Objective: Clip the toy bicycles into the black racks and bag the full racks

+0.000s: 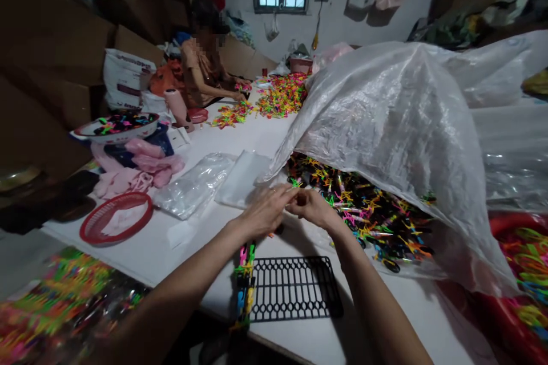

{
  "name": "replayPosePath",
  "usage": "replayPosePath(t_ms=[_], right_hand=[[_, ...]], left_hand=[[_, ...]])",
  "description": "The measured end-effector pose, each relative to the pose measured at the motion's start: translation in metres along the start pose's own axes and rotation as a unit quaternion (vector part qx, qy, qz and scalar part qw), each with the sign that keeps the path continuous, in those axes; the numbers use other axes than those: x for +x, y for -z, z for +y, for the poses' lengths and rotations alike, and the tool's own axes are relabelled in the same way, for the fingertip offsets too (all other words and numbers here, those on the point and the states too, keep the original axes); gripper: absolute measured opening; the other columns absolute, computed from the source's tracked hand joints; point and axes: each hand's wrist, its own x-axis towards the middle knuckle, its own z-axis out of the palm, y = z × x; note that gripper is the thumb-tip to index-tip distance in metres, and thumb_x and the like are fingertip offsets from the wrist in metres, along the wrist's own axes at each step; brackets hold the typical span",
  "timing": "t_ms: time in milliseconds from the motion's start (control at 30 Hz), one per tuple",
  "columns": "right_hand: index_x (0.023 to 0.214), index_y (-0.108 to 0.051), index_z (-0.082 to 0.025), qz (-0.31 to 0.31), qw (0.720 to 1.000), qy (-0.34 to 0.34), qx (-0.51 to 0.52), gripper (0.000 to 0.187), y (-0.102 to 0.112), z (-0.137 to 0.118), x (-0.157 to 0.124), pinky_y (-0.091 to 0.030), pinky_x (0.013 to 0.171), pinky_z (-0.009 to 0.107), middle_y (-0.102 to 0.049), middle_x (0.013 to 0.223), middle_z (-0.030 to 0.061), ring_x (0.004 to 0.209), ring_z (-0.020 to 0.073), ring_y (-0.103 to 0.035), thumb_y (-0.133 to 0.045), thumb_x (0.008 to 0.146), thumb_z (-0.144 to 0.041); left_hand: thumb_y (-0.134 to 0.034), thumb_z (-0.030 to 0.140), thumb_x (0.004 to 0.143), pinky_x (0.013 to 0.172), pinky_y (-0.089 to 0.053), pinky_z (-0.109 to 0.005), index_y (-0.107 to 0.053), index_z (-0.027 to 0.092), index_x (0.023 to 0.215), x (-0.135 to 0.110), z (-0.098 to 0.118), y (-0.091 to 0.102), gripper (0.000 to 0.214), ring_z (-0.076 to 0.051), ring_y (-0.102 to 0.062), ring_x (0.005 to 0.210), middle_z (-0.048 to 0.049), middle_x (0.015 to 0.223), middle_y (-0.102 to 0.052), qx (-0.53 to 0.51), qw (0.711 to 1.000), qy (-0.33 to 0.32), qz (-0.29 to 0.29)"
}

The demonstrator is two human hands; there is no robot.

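Observation:
My left hand [269, 205] and my right hand [313, 206] meet at the fingertips above the white table, beside the pile's near edge. Both are closed in a pinch. Whatever they hold is too small and too covered to make out; a bit of bright green shows just beyond the fingers. Below them lies a black plastic grid rack [295, 290], with several small coloured plastic pieces [245, 288] in pink, green, blue and yellow along its left edge. To the right, a heap of small black and multicoloured plastic pieces [363, 205] spills from under a translucent plastic sheet [394, 108].
A red basket [92, 235], clear plastic bags [194, 185] and pink cloth [124, 179] are on the left. A co-worker [205, 68] sits at the far side, near a bright heap [282, 94]. A red tub [520, 217] stands at right.

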Motion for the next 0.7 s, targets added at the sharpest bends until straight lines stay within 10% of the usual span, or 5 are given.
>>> replayPosePath(t_ms=[100,200,333,533,700], right_hand=[[0.080,-0.060,-0.012,-0.040,0.980,0.072,0.184,0.027,-0.013,-0.016,-0.007,-0.044,0.059,0.023,-0.061,0.071,0.0012,0.063,0.0114,-0.055,-0.053,0.078,-0.038],[0.093,-0.062,-0.012,-0.018,0.987,0.098,0.124,0.026,-0.042,-0.034,0.008,-0.046,0.069,0.025,-0.065,0.085,0.0048,0.075,0.0131,-0.059,-0.047,0.083,-0.032],[0.106,-0.061,-0.011,-0.006,0.976,0.086,-0.202,0.027,-0.077,-0.054,0.043,-0.043,0.082,0.027,-0.064,0.105,0.0126,0.097,0.0183,-0.058,-0.048,0.084,-0.021],[0.094,-0.064,-0.006,0.012,0.948,-0.001,-0.319,0.027,-0.084,-0.041,0.066,-0.045,0.078,0.032,-0.066,0.093,0.0213,0.094,0.0259,-0.062,-0.045,0.076,-0.001],[0.098,-0.062,-0.011,0.026,0.957,0.024,-0.288,0.024,-0.062,-0.058,0.045,-0.045,0.073,0.026,-0.067,0.093,0.0150,0.089,0.0208,-0.063,-0.043,0.083,-0.013]], left_hand=[[-0.045,0.007,0.072,0.083,-0.042,-0.033,-0.037,0.021,0.133,-0.020,-0.009,0.003,0.063,-0.023,-0.057,0.098,-0.0097,0.114,-0.060,-0.046,0.996,0.075,-0.024],[-0.049,0.022,0.077,0.068,-0.043,-0.029,-0.058,0.021,0.111,-0.059,-0.033,0.013,0.035,-0.021,-0.060,0.077,-0.0059,0.087,-0.066,-0.148,0.958,0.231,0.086],[-0.067,0.040,0.063,0.045,-0.030,-0.020,-0.059,0.014,0.098,-0.105,-0.052,0.017,0.045,-0.010,-0.045,0.047,0.0019,0.058,-0.055,-0.418,0.769,0.405,0.265],[-0.072,0.050,0.052,0.045,-0.030,-0.019,-0.057,0.010,0.096,-0.131,-0.035,0.003,0.061,-0.006,-0.043,0.048,-0.0003,0.067,-0.055,-0.540,0.659,0.439,0.286],[-0.074,0.047,0.055,0.045,-0.027,-0.017,-0.059,0.010,0.091,-0.121,-0.035,0.002,0.054,-0.004,-0.040,0.048,0.0022,0.065,-0.052,-0.557,0.651,0.417,0.302]])
